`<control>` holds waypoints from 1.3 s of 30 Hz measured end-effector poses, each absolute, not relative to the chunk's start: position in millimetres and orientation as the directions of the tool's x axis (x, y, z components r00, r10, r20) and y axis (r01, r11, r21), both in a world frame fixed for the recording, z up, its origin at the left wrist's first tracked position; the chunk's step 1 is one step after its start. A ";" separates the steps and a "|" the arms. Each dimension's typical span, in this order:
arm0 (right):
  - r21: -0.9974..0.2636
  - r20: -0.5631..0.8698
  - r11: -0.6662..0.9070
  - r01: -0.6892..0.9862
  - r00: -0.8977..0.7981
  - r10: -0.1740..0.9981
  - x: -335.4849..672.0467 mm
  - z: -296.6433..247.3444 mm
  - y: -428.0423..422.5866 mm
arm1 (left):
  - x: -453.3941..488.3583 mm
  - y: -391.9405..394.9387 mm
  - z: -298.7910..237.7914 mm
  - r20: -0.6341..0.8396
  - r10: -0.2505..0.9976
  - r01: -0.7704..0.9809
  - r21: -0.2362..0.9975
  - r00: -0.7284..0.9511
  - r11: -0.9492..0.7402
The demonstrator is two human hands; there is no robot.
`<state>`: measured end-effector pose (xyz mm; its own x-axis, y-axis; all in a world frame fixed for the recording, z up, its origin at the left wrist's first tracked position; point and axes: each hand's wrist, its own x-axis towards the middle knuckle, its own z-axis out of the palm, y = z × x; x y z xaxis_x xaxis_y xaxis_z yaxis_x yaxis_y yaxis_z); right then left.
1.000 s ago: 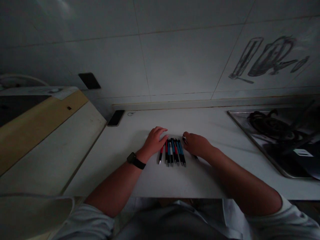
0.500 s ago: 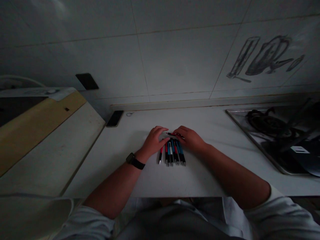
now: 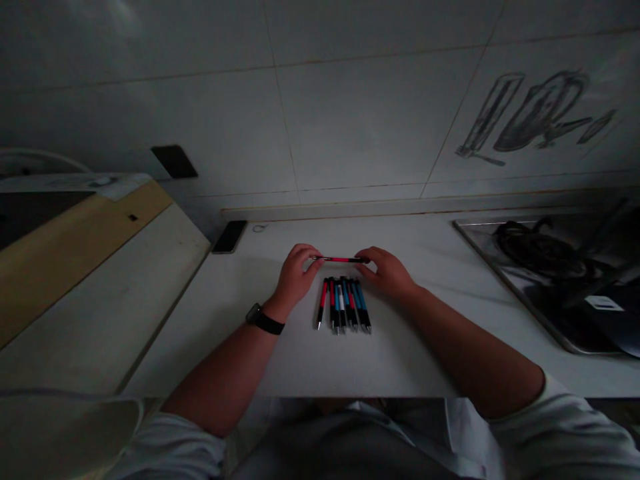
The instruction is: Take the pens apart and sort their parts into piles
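Observation:
A red and black pen [image 3: 341,259] lies crosswise between my two hands, just beyond a row of pens. My left hand [image 3: 299,272] pinches its left end between thumb and fingers. At the pen's right, black end, my right hand [image 3: 383,269] is closed on it. Nearer to me, several pens [image 3: 343,303] in red, blue and white with black grips lie side by side on the white counter [image 3: 300,357], their metal tips toward me. One red pen [image 3: 322,301] lies slightly apart at the row's left.
A phone [image 3: 231,237] lies at the counter's back left, with a small ring-like loop [image 3: 259,228] beside it. A metal gas stove [image 3: 510,273] is set in on the right. To the left stands a pale cabinet-like box [image 3: 115,280]. A tiled wall [image 3: 350,127] closes the back.
The red pen, partly hidden in my right hand before, is now stretched level between both hands. My left hand has moved left and away from me and closed on the pen's end.

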<state>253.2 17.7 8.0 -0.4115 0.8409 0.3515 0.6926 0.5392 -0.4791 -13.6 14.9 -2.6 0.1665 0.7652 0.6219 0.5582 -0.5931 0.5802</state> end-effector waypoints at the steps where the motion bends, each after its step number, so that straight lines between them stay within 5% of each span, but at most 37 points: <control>1: -0.501 0.345 0.532 0.682 -0.406 0.846 254.3 6.6 19.4 | -15.1 16.2 -2.9 0.621 0.769 0.550 0.594 0.150 -0.587; 15: -0.657 0.336 0.484 0.578 -0.350 0.875 256.2 -11.4 30.0 | -18.4 25.5 -16.1 0.423 0.901 0.392 0.816 0.092 -0.424; 39: -0.701 0.425 0.497 0.511 -0.261 0.867 257.4 -25.9 36.9 | -15.7 26.5 -14.1 0.421 0.907 0.343 0.850 0.014 -0.400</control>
